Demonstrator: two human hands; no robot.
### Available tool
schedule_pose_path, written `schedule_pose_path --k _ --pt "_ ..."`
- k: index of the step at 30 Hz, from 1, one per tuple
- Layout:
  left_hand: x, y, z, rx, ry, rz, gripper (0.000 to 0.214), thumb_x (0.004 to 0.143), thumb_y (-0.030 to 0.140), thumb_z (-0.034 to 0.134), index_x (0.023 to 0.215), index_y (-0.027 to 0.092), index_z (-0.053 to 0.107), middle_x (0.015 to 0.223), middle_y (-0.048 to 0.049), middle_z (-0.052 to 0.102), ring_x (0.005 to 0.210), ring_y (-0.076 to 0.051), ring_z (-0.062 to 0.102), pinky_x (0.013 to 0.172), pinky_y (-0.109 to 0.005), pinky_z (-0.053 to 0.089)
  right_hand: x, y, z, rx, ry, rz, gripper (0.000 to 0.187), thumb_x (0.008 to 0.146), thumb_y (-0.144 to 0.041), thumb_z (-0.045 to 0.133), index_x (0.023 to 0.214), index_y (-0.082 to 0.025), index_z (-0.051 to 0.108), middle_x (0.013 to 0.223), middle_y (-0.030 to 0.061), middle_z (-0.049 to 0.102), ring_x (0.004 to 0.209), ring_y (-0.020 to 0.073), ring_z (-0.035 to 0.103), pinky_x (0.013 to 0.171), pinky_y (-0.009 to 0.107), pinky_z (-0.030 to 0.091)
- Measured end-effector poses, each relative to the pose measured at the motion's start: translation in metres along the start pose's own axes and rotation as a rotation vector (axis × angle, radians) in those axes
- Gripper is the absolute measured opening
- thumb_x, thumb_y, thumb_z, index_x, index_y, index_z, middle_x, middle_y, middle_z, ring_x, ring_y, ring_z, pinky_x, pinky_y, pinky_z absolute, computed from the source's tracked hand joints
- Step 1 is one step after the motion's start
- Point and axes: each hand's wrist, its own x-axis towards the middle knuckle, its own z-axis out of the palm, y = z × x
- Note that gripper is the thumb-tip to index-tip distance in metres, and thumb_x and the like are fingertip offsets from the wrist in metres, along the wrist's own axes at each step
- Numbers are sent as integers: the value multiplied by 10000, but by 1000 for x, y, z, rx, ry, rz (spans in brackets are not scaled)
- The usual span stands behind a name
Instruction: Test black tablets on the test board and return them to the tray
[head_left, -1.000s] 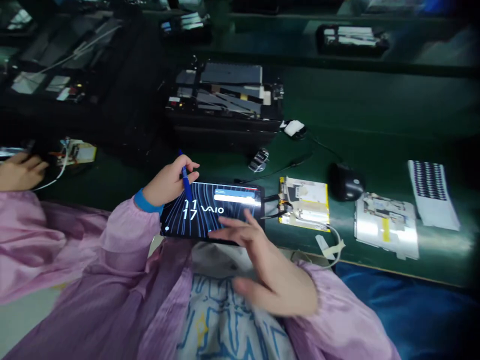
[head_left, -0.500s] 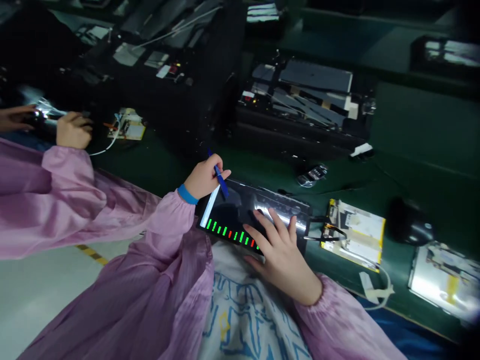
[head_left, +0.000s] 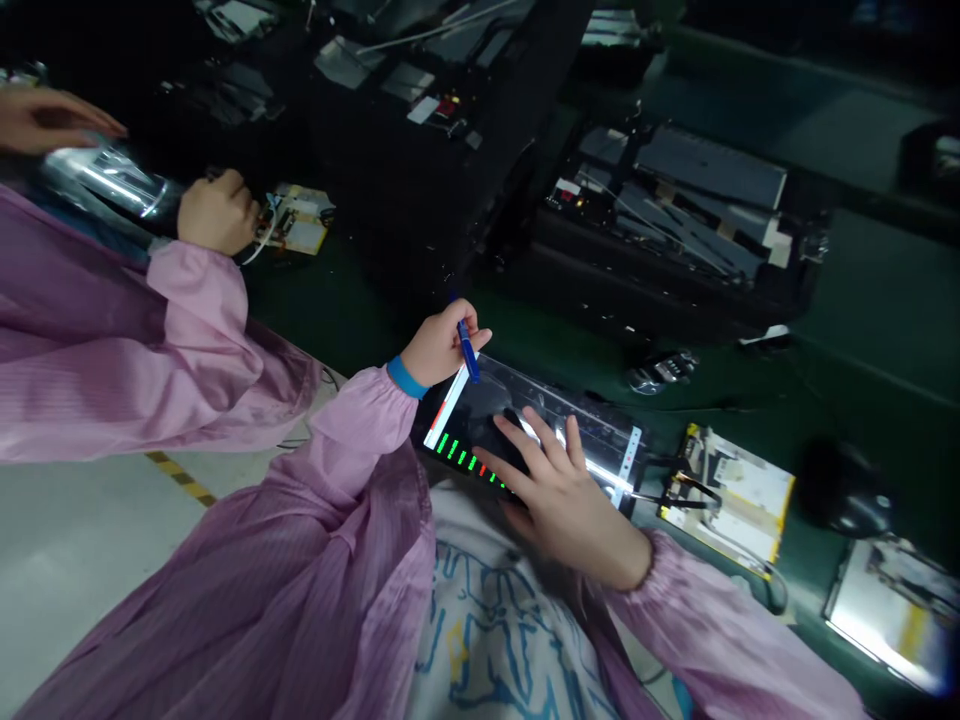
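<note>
My left hand (head_left: 442, 345) is shut around a blue pen (head_left: 466, 350), close above the top left corner of a black tablet (head_left: 525, 430). The tablet lies on the green bench, and its lit screen shows a row of short green and red bars. My right hand (head_left: 559, 500) rests over the screen with its fingers spread, holding nothing. It hides the lower right of the display. Black wires run from the tablet's right edge to a bare tablet back panel with a yellow-edged battery (head_left: 727, 497).
A co-worker's pink sleeve and hand (head_left: 217, 212) work at a small circuit board (head_left: 300, 220) on the left, beside a shiny panel (head_left: 105, 175). Stacked tablet parts (head_left: 675, 200) stand behind. A black mouse (head_left: 844, 490) and a silver panel (head_left: 896, 605) lie right.
The view has swung, shifting the bench right and up. The tablet screen has changed from a VAIO logo to coloured bars. My right hand has moved from the tablet's lower edge onto the screen.
</note>
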Motion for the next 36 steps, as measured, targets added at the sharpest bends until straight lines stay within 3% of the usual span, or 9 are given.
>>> schedule_pose_path --k 6,11,15,18,21,25,29,33,36 --pt "-1 -6 -1 -111 16 14 214 839 351 565 831 205 409 764 13 565 654 -102 550 660 -248 435 15 23 -24 31 73 11 675 842 -457 553 1432 -194 357 1482 141 353 1428 367 167 1115 665 126" --pt "-4 -5 -1 -275 29 -21 266 863 420 523 854 217 350 873 -28 609 703 -102 552 696 -256 447 62 53 -29 29 151 156 514 913 -409 463 1364 -162 448 1340 152 509 1295 343 396 1079 607 272" --pt "-7 -2 -2 -348 29 -1 289 863 427 520 864 220 319 957 -56 620 600 -72 480 623 -247 429 102 68 -21 146 121 205 341 919 -315 445 1151 -141 625 1082 137 656 1022 289 581 912 471 461" --pt "-7 -1 -3 -361 26 7 285 856 406 528 869 220 313 999 -63 621 578 -59 462 612 -242 426 123 72 -17 305 131 229 200 865 -216 514 957 -162 683 923 80 695 867 221 633 809 357 501" --pt "-6 -2 -4 -347 -20 -18 269 852 361 542 863 216 316 1010 -63 638 595 -56 494 649 -246 438 129 73 -19 354 238 184 138 819 -158 552 855 -172 684 860 59 683 818 198 634 787 330 499" --pt "-3 -3 -5 -360 -99 -93 313 844 368 563 830 223 286 921 -49 666 756 -108 607 741 -272 455 108 66 -33 396 312 43 135 847 -181 538 792 -184 661 868 66 647 839 194 613 813 351 498" --pt "-2 -5 -8 -359 -150 -90 321 864 398 550 812 221 287 896 -56 674 815 -139 640 770 -298 455 58 57 -57 536 298 32 129 890 -227 517 831 -203 629 941 82 636 900 198 608 801 362 511" --pt "-2 -3 -12 -366 -180 -80 303 853 344 576 805 218 305 865 -49 664 851 -161 655 774 -309 465 -6 58 -60 699 363 237 60 863 -253 585 827 -247 633 956 69 632 892 209 620 757 370 530" --pt "-1 -1 -13 -358 -176 -97 277 844 287 577 795 214 315 861 -42 654 860 -169 663 767 -307 472 -45 60 -45 932 673 495 65 831 -236 605 814 -296 625 882 45 589 818 219 600 697 404 518"
